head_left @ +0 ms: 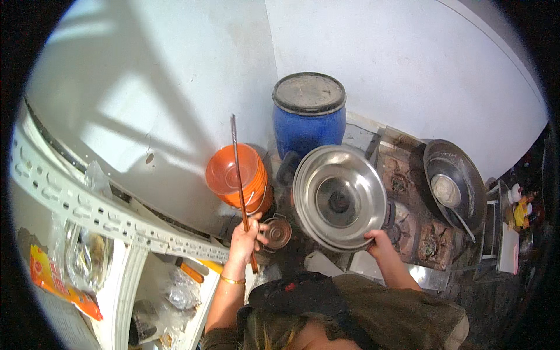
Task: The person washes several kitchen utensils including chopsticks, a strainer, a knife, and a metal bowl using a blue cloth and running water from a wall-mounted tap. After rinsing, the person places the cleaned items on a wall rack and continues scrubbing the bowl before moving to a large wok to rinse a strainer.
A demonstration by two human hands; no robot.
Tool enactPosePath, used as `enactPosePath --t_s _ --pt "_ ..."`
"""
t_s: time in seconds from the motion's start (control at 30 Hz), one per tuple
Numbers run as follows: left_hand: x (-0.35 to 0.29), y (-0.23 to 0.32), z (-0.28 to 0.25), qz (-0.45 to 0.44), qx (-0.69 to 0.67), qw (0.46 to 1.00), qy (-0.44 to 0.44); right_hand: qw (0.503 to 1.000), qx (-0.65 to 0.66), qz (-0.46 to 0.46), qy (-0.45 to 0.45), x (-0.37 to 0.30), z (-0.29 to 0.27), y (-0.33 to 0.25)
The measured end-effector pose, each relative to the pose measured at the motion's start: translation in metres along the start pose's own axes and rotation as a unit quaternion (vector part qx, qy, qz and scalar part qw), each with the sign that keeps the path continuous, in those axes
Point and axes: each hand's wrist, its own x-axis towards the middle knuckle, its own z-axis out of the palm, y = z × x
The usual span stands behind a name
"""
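Note:
My left hand [245, 238] is closed round a long, thin brown stick [238, 178], which stands nearly upright and narrows to a greyish tip. By its rim, my right hand [382, 246] grips a wide, shiny steel basin [367, 189]. More than one rim shows at the basin's left edge, so it seems to be a stack. Behind the stick is a pile of orange buckets [255, 189] with a wire handle. Below them, close to my left fingers, sits a small round metal pot [277, 232].
A blue drum [309, 128] with a dark-rimmed lid stands by the wall. To the right, a dirty gas stove [408, 219] carries a large black wok [466, 169] with a ladle [447, 192] inside. White perforated shelving [116, 213] holding plastic-wrapped things borders the left side.

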Motion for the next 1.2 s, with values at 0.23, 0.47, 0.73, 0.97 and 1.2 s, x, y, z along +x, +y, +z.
enactPosePath --t_s 0.23,0.47,0.73,0.97,1.2 --pt "0.050 -0.033 -0.023 -0.050 0.064 0.995 0.057 0.983 -0.081 -0.160 0.046 0.097 0.138 -0.163" --pt "0.083 -0.031 -0.012 -0.111 0.033 0.981 0.152 0.980 -0.050 -0.189 -0.038 0.255 0.293 -0.323" --pt "0.099 -0.022 0.007 -0.188 0.030 0.958 0.215 0.980 -0.107 -0.161 0.041 0.399 0.373 -0.380" --pt "0.112 -0.020 0.021 -0.197 0.020 0.957 0.213 0.970 -0.168 -0.176 0.026 0.422 0.372 -0.393" --pt "0.139 -0.035 0.035 -0.169 0.002 0.966 0.195 0.976 -0.180 -0.120 -0.030 0.397 0.367 -0.394"
